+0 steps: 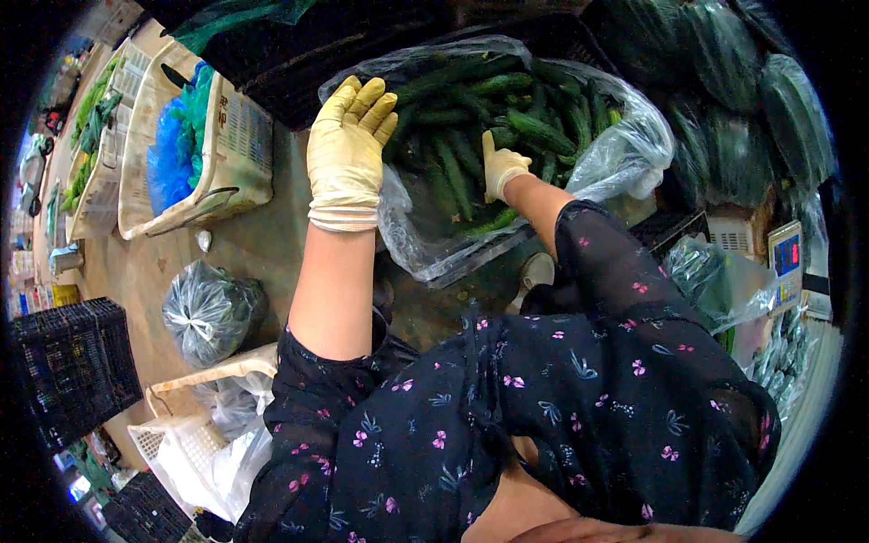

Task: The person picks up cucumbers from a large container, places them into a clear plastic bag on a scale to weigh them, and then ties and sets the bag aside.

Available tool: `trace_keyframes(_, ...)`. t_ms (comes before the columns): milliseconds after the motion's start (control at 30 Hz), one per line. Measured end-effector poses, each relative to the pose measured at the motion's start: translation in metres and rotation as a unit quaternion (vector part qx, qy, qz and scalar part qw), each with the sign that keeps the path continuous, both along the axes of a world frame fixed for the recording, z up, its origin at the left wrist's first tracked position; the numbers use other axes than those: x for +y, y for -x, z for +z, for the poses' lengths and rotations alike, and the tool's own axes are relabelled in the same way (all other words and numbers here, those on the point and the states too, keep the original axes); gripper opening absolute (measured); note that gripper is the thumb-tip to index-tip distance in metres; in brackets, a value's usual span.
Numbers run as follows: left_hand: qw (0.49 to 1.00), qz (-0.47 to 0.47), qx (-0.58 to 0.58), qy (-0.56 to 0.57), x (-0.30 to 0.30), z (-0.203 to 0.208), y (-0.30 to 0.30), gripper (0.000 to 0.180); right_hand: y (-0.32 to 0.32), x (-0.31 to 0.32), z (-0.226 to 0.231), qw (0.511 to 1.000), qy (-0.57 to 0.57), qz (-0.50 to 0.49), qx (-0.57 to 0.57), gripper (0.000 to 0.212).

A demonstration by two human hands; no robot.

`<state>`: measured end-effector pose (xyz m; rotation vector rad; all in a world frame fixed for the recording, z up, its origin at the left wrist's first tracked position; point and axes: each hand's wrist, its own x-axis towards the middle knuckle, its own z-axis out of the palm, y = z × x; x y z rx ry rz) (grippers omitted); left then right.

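Note:
Many dark green cucumbers (445,167) lie heaped in a crate lined with a clear plastic bag (625,156), whose edges fold over the rim. My left hand (348,149), in a pale yellow glove, is raised at the left rim of the bag. Its palm faces up, its fingers are loosely spread, and nothing rests in it. Over the right part of the heap is my right hand (505,167), gloved too. One finger stretches out toward the cucumbers and another points sideways; the remaining fingers are hidden. I see nothing held in it.
Left stands a white basket (249,136) with blue and green plastic bags. A tied, filled bag (213,312) sits on the floor below it, near a black crate (77,371). Bagged dark green produce (724,90) is stacked at right, above a scale (786,258).

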<state>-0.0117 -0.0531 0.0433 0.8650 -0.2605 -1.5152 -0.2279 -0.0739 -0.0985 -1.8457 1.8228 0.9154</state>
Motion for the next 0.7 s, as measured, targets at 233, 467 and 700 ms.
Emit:
trace_keyframes(233,1.000,-0.019,0.002,0.005,0.001,-0.003,-0.001,0.028,0.001,0.000,0.022,0.989,0.073,-0.040,-0.120,0.112)
trace_keyframes(467,0.999,-0.043,-0.005,0.001,0.000,-0.006,0.007,0.034,0.055,0.029,0.129,0.613,-0.126,-0.411,-0.663,0.043)
trace_keyframes(700,0.995,-0.091,-0.031,0.002,0.008,-0.011,0.031,0.036,0.117,0.118,0.157,0.270,-0.050,-0.377,-0.884,0.054)
